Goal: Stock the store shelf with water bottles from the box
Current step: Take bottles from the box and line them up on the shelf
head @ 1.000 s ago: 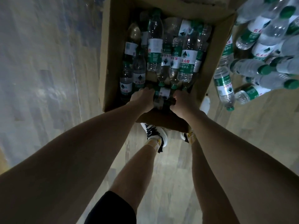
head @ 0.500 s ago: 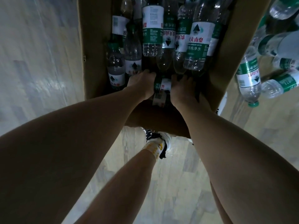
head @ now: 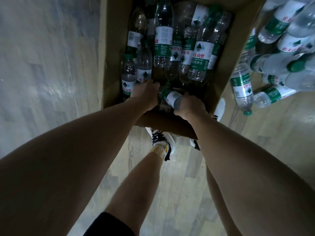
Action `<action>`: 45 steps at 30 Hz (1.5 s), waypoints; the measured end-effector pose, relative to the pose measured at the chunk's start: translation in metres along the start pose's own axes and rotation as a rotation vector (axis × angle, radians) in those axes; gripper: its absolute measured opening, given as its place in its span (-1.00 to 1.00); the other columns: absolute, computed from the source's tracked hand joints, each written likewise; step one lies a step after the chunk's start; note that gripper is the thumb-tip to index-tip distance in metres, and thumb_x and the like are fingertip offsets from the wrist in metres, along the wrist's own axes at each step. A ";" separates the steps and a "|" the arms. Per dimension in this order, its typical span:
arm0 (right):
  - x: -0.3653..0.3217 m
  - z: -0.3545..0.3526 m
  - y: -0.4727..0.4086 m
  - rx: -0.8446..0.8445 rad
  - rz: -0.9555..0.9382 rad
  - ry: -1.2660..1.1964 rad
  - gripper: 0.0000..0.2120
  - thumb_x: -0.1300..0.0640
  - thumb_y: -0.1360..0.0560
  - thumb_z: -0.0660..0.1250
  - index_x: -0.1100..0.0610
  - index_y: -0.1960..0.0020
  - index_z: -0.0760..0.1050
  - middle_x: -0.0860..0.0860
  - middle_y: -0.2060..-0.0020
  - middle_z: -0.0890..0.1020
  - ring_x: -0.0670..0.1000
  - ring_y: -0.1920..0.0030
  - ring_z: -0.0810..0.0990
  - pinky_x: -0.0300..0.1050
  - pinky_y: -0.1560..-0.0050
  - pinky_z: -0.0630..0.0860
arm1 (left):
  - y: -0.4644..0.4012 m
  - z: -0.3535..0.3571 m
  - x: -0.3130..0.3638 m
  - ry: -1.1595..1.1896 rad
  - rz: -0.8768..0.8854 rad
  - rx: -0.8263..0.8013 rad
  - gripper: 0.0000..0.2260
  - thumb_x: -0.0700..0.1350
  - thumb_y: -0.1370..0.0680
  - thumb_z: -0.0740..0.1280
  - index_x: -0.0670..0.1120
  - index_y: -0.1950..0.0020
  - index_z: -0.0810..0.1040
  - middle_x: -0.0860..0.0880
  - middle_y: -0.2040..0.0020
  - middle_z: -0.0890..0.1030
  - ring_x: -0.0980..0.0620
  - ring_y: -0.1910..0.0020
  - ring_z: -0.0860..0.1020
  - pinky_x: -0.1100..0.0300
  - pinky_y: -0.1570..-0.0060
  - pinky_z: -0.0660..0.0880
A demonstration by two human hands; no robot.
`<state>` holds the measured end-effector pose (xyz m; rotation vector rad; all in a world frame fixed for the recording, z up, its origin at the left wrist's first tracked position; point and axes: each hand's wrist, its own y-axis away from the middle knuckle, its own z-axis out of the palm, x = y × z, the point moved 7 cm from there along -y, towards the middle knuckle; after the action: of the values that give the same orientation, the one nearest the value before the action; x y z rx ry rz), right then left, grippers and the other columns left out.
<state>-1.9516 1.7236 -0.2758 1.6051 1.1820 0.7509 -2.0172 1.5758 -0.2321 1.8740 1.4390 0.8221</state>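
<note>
Down at the near end of the cardboard box point(head: 109, 53), both hands reach among the water bottles. The right hand point(head: 190, 106) curls its fingers round one bottle point(head: 170, 97), which lies tilted across the box's near edge, its body running up and left from the grip toward the left hand point(head: 146, 96). That left hand rests knuckles-up just beside the bottle; whether it grips anything cannot be told. More bottles lie packed toward the far end of the box, and a loose pile of bottles point(head: 279, 65) lies beyond its right wall.
</note>
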 end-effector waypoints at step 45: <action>-0.107 -0.670 0.934 1.069 -0.565 -0.062 -0.52 -0.10 -0.13 0.66 0.08 0.14 0.51 -0.02 0.20 0.61 -0.05 0.22 0.56 -0.13 0.28 0.43 | 0.622 -0.830 0.083 0.064 0.269 0.834 -0.90 -0.17 -0.48 0.37 -0.09 0.02 0.59 -0.08 0.00 0.62 -0.10 0.02 0.56 0.12 0.00 0.48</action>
<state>-2.2570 1.7951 0.8352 1.8978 2.0400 -0.3945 -2.2919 1.6170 0.7708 2.7182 1.7555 0.4081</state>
